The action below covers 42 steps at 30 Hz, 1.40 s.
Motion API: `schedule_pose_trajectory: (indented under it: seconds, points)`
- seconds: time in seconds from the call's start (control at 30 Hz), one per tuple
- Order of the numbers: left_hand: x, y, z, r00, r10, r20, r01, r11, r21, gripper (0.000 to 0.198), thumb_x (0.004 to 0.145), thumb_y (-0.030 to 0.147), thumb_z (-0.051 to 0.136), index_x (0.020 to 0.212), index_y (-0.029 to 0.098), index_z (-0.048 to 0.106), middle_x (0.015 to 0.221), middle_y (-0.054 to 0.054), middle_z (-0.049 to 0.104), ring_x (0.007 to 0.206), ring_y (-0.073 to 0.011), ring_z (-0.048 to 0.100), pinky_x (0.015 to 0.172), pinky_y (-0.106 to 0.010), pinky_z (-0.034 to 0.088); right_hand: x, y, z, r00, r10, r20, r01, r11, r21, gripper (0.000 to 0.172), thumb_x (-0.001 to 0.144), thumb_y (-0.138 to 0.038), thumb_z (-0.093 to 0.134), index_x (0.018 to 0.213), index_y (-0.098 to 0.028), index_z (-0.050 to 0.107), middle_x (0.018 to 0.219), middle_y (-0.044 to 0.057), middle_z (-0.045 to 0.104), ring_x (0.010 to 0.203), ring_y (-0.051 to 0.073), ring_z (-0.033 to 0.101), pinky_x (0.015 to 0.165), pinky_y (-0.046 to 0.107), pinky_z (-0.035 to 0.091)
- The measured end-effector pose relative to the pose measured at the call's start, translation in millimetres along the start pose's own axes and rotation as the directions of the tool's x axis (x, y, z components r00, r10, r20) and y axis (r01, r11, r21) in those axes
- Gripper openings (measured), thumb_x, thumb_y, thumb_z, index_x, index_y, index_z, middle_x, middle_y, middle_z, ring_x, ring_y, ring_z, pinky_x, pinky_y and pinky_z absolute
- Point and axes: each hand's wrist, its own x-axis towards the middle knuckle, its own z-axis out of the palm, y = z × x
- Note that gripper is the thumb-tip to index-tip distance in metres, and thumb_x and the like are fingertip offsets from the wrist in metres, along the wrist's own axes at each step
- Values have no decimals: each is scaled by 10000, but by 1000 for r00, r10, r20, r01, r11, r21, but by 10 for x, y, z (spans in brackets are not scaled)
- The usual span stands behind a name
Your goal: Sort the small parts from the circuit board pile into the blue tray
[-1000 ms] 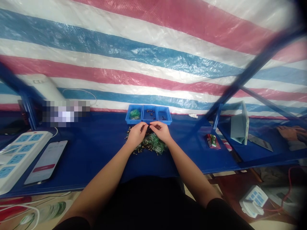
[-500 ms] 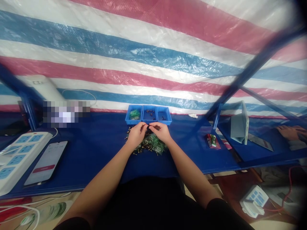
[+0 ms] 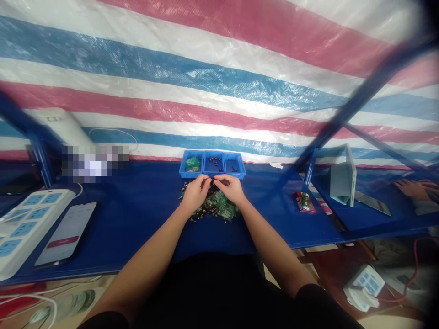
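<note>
My left hand (image 3: 196,194) and my right hand (image 3: 230,188) meet over a pile of small parts (image 3: 219,206), fingertips pinched close together. Whatever lies between the fingers is dark and too small to name. The pile mixes screw-like pieces with dark and brassy ends and green and clear pieces. Just beyond my fingertips stand three joined blue bins: the left bin (image 3: 181,172) holds green and clear pieces, the middle bin (image 3: 214,169) several small dark screw-like parts, and the right bin (image 3: 239,171) a few dark bits.
On the left of the blue table (image 3: 137,196) lie a phone (image 3: 66,233) and a white power strip (image 3: 44,228). A small red box (image 3: 303,202) is at the right, near a blue metal frame (image 3: 334,121). Beyond it are a propped tablet (image 3: 349,176) and another person's hands (image 3: 411,188).
Hardly anything differs. My two hands stay pinched at the same spot over the pile, with at most a tiny shift of the fingertips.
</note>
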Motion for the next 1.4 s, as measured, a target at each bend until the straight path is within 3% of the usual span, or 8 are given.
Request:
schedule_pose_trajectory:
  seconds: [0.27,0.53,0.73,1.03,1.23,1.4]
  points:
    - [4,-28,17,999,-15,-39,15,1000,-16,286,931,451,447,1052,230,583,785,-8,684,686,-162,633,641,-261,452,11,32,-9,1000,16,-22,-17,1000,-4,281,770,-418,689,944,-202,734,901,64,733,741,191,667,691,323,552]
    - [8,3,-9,1000,-10,-8,10,1000,2,279,949,436,407,924,225,588,747,7,669,664,-148,615,635,-257,434,2,9,0,1000,6,7,-6,1000,1,289,772,-423,685,956,-206,733,911,62,734,750,189,668,701,321,553]
    - [7,-22,15,1000,-8,-15,8,1000,-25,278,923,441,461,1064,232,579,784,0,684,681,-156,628,649,-262,451,5,11,-10,1000,13,-13,-13,1000,0,279,776,-416,683,947,-202,734,898,64,734,746,193,670,699,322,555]
    - [9,-34,6,1000,-3,-9,3,1000,-3,302,936,461,424,935,232,622,736,1,669,674,-156,618,645,-259,449,-3,3,7,1000,12,0,-12,1000,-3,297,767,-425,689,956,-201,735,903,59,737,746,187,671,706,321,558]
    - [11,-51,32,999,-31,-35,29,998,-53,288,914,459,479,1054,240,603,742,2,684,675,-160,637,652,-264,465,6,29,0,1000,20,-23,-20,1000,11,284,767,-421,689,950,-209,738,901,58,737,750,195,674,712,332,561]
    - [15,-51,26,1000,-21,-22,20,999,-41,265,927,445,459,996,232,603,728,5,677,657,-153,629,628,-257,449,-1,16,-3,1000,11,-7,-11,1000,0,283,771,-411,687,962,-209,740,901,60,737,734,192,670,701,332,556]
